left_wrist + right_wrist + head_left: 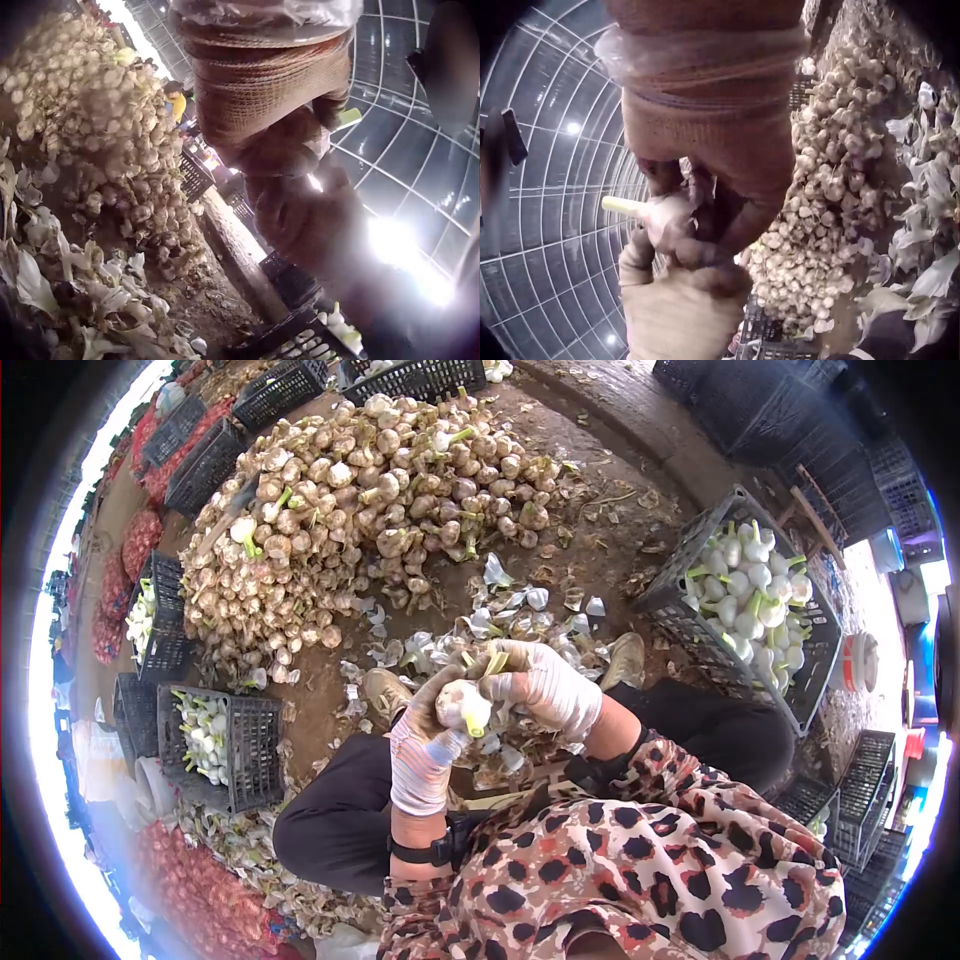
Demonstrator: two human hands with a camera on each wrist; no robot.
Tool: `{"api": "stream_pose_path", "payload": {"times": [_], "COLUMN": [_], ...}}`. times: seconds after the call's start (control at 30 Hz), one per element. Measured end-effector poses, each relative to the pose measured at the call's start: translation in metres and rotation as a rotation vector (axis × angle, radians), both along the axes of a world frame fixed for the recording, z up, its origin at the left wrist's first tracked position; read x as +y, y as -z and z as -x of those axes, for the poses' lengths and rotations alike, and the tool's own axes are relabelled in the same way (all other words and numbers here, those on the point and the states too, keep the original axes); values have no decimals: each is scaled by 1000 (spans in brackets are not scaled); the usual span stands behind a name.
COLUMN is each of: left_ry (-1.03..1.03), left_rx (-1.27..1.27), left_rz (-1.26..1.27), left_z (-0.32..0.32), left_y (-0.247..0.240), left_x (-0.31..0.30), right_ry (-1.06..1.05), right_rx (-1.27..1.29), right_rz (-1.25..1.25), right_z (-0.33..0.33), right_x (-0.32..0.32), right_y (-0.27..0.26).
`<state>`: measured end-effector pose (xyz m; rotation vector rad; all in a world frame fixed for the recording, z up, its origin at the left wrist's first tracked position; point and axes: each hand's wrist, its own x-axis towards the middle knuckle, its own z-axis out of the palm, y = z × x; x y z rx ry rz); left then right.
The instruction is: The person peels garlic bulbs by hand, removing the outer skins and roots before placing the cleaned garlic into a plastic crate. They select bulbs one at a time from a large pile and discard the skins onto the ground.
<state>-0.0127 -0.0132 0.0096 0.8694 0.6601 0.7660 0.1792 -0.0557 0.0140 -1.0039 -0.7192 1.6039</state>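
Observation:
My gloved left hand [422, 745] holds a white garlic bulb [462, 707], its short cut green stem pointing down toward my body. The gloved right hand [555, 690] comes in from the other side, fingers curled at the bulb's far side, pinching papery skin with yellow-green strips [496, 662]. The right wrist view shows the bulb [667, 217] between both gloves, stem to the left, with loose purplish skin [695, 180] under the right fingers. Below the hands, peeled garlic skins [510, 760] litter the ground between my shoes.
A big heap of unpeeled garlic [350, 500] lies ahead. Black crates of white peeled bulbs stand at right [820, 650] and left [255, 750]. More dark crates [415, 382] line the far side. Red net sacks [140, 545] lie at far left.

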Motion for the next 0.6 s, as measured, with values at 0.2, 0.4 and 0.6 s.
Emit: {"api": "stream_pose_path", "payload": {"times": [0.2, 0.4, 0.6], "left_ry": [52, 37, 1], "left_rx": [-199, -84, 251], "left_rz": [181, 158, -274], "left_z": [6, 6, -6], "left_y": [-8, -13, -8], "left_x": [-7, -3, -5], "right_ry": [227, 228, -72], "right_rx": [-561, -371, -32], "right_rz": [125, 63, -22], "right_z": [1, -19, -1], "right_x": [6, -15, -21], "right_y": [30, 63, 4]}}
